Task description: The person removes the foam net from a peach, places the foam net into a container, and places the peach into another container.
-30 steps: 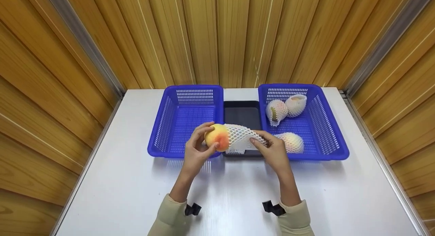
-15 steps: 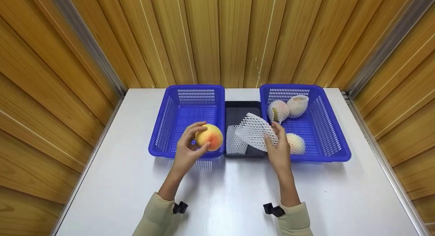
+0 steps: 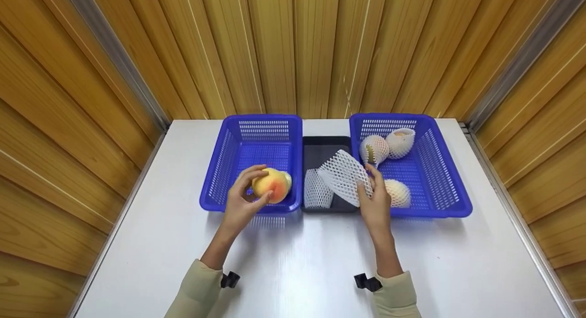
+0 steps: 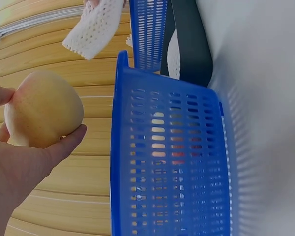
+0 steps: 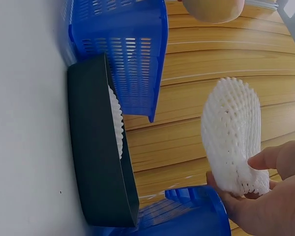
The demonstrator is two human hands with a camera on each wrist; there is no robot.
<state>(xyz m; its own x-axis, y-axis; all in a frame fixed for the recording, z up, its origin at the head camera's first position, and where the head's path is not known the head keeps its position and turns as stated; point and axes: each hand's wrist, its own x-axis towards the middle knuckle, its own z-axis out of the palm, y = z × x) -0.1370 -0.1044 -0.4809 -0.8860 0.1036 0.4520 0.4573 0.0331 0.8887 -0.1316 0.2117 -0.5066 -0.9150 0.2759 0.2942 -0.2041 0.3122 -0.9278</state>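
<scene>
My left hand (image 3: 243,196) holds a yellow and red peach (image 3: 270,185) between thumb and fingers, over the front of the left blue basket (image 3: 215,171). Behind it, part of another fruit (image 3: 287,178) shows inside that basket. In the left wrist view the held peach (image 4: 44,109) is bare and raised beside the basket wall. My right hand (image 3: 376,203) pinches a white foam net sleeve (image 3: 345,176) above the black tray (image 3: 322,146). The right wrist view shows the sleeve (image 5: 231,132) hanging loose, with no fruit in it.
Another foam net (image 3: 318,190) lies in the black tray between the two baskets. The right blue basket (image 3: 435,171) holds several netted fruits, one (image 3: 398,192) near its front, partly behind my right hand. Wooden panel walls (image 3: 274,52) surround the white table (image 3: 293,258).
The foam net has come off the peach. My left hand has carried the peach left over the basket, while my right hand has drawn the net right and now stays nearly still.
</scene>
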